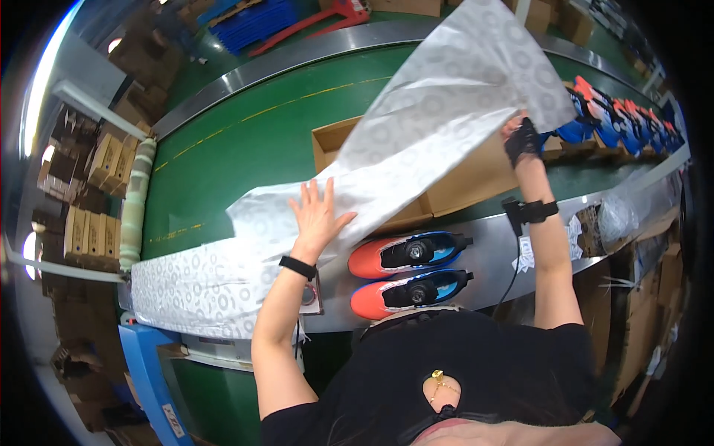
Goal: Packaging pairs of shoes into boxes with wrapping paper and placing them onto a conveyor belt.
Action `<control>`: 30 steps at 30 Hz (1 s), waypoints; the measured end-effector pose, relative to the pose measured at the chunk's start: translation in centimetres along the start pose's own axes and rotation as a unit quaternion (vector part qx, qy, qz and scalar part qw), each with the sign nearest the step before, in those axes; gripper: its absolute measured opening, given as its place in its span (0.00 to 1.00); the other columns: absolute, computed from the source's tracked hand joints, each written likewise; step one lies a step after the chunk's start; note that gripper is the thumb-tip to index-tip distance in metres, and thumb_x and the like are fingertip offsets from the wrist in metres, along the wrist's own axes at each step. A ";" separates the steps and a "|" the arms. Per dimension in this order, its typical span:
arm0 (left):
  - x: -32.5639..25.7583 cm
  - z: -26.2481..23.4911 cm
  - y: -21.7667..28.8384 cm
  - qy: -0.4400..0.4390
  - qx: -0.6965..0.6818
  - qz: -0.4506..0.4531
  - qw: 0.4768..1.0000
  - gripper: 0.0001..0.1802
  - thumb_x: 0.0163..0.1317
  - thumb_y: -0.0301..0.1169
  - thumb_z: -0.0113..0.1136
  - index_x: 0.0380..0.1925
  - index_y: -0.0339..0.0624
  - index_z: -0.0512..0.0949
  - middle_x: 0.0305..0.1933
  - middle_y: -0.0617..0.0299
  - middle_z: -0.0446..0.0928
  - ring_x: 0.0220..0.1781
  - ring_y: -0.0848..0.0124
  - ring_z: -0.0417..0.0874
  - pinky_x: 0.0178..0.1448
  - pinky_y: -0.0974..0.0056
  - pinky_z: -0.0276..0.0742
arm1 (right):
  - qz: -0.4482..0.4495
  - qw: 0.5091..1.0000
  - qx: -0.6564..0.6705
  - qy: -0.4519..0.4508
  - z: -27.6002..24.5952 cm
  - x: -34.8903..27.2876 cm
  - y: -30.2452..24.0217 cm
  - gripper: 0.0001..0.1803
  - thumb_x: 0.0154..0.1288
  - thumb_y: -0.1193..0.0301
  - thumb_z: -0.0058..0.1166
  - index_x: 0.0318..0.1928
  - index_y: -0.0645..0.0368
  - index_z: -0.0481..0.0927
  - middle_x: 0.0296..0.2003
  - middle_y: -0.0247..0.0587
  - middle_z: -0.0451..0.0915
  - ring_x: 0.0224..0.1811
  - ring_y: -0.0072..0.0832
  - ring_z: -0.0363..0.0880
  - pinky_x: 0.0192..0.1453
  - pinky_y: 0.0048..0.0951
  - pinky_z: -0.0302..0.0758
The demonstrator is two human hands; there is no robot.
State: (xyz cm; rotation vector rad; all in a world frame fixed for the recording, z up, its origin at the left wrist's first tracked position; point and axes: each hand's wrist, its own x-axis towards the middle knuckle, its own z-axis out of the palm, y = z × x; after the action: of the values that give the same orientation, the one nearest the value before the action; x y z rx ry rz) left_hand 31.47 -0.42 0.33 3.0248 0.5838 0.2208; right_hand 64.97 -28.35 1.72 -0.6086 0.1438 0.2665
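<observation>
A large sheet of white wrapping paper (446,97) with grey ring patterns rises slantwise from the left across the bench. My right hand (522,141), in a black covering that leaves the fingertips bare, is closed on the sheet's right part. Fingers spread, my left hand (321,215) lies flat on the paper near a stack of the same sheets (193,290). Under the raised sheet stands an open cardboard box (476,178), partly hidden. Two red and blue sports shoes, a farther shoe (405,254) and a nearer shoe (409,293), lie side by side close to my body.
A green conveyor belt (223,171) with metal edging runs behind the box. More red and blue shoes (625,123) stand in a row at the right. Boxes (89,230) are stacked at the left, beside a blue post (152,372). A clear plastic bag (619,215) lies at right.
</observation>
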 end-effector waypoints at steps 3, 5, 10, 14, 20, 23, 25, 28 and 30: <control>-1.0 1.9 -2.8 -0.004 0.064 -0.080 0.995 0.46 0.44 0.54 0.59 0.59 0.42 0.54 0.62 0.40 0.50 0.65 0.46 0.48 0.57 0.34 0.47 | -0.046 0.998 -0.008 0.032 -4.2 1.9 -4.6 0.14 0.61 0.66 0.44 0.19 0.48 0.60 0.13 0.24 0.56 0.13 0.17 0.55 0.16 0.19 0.53; -1.2 3.9 -5.3 0.033 0.059 -0.133 0.989 0.47 0.43 0.56 0.59 0.59 0.41 0.54 0.62 0.38 0.49 0.65 0.46 0.47 0.57 0.33 0.45 | -0.067 0.996 0.005 0.059 -7.1 2.7 -7.6 0.14 0.61 0.65 0.42 0.19 0.47 0.59 0.13 0.24 0.56 0.13 0.16 0.55 0.17 0.18 0.53; -2.1 7.8 -11.9 -0.046 -0.343 -0.333 0.877 0.49 0.45 0.59 0.55 0.54 0.25 0.58 0.53 0.36 0.62 0.57 0.50 0.64 0.58 0.49 0.59 | -0.102 0.981 0.008 0.164 -10.2 1.6 -10.2 0.14 0.62 0.64 0.40 0.19 0.46 0.59 0.13 0.22 0.56 0.12 0.16 0.56 0.17 0.17 0.53; -1.2 6.8 -10.3 -0.243 -0.419 -0.430 0.762 0.41 0.48 0.53 0.57 0.45 0.21 0.66 0.42 0.44 0.72 0.46 0.57 0.74 0.49 0.60 0.69 | -0.117 0.974 0.058 0.185 -14.0 1.3 -11.8 0.15 0.62 0.67 0.42 0.18 0.50 0.59 0.12 0.25 0.58 0.13 0.19 0.58 0.16 0.19 0.52; -0.5 9.3 -16.4 0.092 -0.445 -0.299 0.839 0.17 0.56 0.38 0.54 0.33 0.30 0.72 0.31 0.57 0.74 0.31 0.71 0.72 0.36 0.66 0.68 | -0.034 0.966 -0.086 0.242 -16.2 -1.7 -9.3 0.16 0.59 0.58 0.49 0.20 0.50 0.65 0.14 0.26 0.65 0.13 0.19 0.61 0.14 0.20 0.55; 0.8 10.1 -17.5 0.169 -0.425 -0.313 0.832 0.18 0.58 0.37 0.50 0.32 0.28 0.71 0.30 0.57 0.74 0.31 0.71 0.71 0.37 0.67 0.67 | -0.166 0.885 -0.349 0.259 -23.4 -4.4 -6.3 0.18 0.52 0.55 0.57 0.32 0.56 0.71 0.22 0.35 0.73 0.20 0.23 0.71 0.21 0.25 0.67; 0.9 10.5 -17.6 0.164 -0.440 -0.304 0.829 0.18 0.58 0.37 0.48 0.32 0.28 0.70 0.31 0.56 0.74 0.32 0.71 0.71 0.37 0.66 0.67 | -0.289 0.576 -0.740 0.193 -26.1 -7.9 -2.6 0.19 0.52 0.60 0.54 0.42 0.58 0.71 0.35 0.47 0.76 0.42 0.44 0.73 0.46 0.36 0.68; 1.1 10.9 -15.9 0.139 -0.441 -0.305 0.832 0.17 0.59 0.37 0.45 0.32 0.28 0.70 0.31 0.55 0.74 0.32 0.70 0.71 0.37 0.65 0.67 | -0.075 0.613 -0.769 0.161 -25.3 -12.5 -0.2 0.16 0.52 0.68 0.47 0.45 0.47 0.72 0.44 0.50 0.73 0.49 0.45 0.69 0.49 0.44 0.66; 1.0 11.4 -15.7 0.123 -0.423 -0.318 0.840 0.17 0.60 0.37 0.44 0.32 0.29 0.70 0.31 0.54 0.74 0.32 0.69 0.71 0.38 0.64 0.67 | -0.086 0.393 -0.909 0.108 -19.1 -15.8 0.9 0.21 0.47 0.68 0.53 0.47 0.46 0.71 0.53 0.47 0.65 0.56 0.44 0.61 0.51 0.56 0.59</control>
State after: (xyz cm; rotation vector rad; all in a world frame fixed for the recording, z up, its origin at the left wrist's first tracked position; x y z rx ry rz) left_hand 28.40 14.19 -12.08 1.8466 1.1019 0.6269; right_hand 48.56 -41.95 -11.00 -2.9352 -0.0443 0.0072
